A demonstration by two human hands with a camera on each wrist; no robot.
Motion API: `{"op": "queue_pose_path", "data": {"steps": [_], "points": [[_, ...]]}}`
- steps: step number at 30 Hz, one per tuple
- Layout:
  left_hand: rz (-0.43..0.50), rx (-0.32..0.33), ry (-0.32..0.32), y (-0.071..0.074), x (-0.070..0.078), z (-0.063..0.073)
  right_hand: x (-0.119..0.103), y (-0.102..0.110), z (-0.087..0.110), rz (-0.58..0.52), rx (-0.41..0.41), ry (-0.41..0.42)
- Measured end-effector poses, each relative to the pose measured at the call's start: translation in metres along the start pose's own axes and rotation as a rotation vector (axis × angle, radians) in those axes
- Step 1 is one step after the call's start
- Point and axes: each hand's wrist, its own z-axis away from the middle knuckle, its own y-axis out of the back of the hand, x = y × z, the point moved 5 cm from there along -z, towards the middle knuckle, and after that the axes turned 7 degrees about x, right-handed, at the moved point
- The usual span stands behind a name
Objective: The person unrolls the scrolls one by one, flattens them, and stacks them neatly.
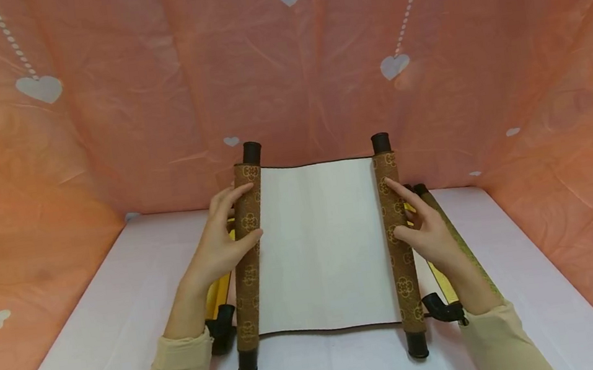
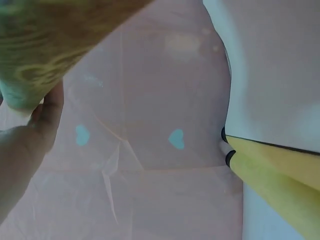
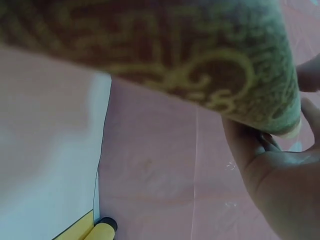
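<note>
A partly unrolled scroll has two brown, gold-patterned rolls with dark end knobs, and a blank white sheet (image 1: 327, 243) spans between them. My left hand (image 1: 219, 248) grips the left roll (image 1: 250, 260), fingers and thumb reaching around its outer side. On the other side my right hand (image 1: 431, 233) holds the right roll (image 1: 399, 259), fingertips and thumb on its front. In the left wrist view, the roll (image 2: 55, 45) fills the upper left corner above the fingers. The right wrist view has the roll (image 3: 200, 60) close up, with the hand (image 3: 285, 175) around its end.
Behind the held scroll lies another scroll with yellow borders (image 1: 444, 281) and a patterned roll (image 1: 464, 241) at its right. Black wrist cameras (image 1: 443, 308) sit on both wrists. A white-covered table (image 1: 534, 279) is enclosed by an orange-pink sheet (image 1: 283, 86) with hearts.
</note>
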Motion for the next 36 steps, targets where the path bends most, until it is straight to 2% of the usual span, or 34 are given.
{"op": "queue_pose_path", "data": {"steps": [3,8,13,20,24,29,36], "points": [[-0.009,-0.022,0.017,0.002,0.001,0.001,0.001,0.002,-0.001,-0.015,-0.015,0.003],[-0.022,-0.013,0.006,0.005,0.003,0.001,0.004,0.004,-0.001,0.008,-0.039,-0.005],[-0.01,-0.015,-0.02,0.005,0.004,0.001,0.005,0.003,-0.002,0.032,-0.041,-0.007],[-0.006,-0.016,-0.009,0.003,0.004,0.001,0.005,0.006,-0.002,0.074,-0.029,0.001],[-0.021,-0.001,0.001,0.004,0.002,0.0,0.006,0.008,-0.002,0.072,-0.027,-0.003],[-0.033,0.019,-0.016,0.007,0.001,0.0,0.005,0.011,-0.002,0.054,-0.042,0.011],[-0.035,0.006,-0.015,0.009,0.003,0.001,0.001,0.015,-0.001,0.027,-0.044,0.026]]}}
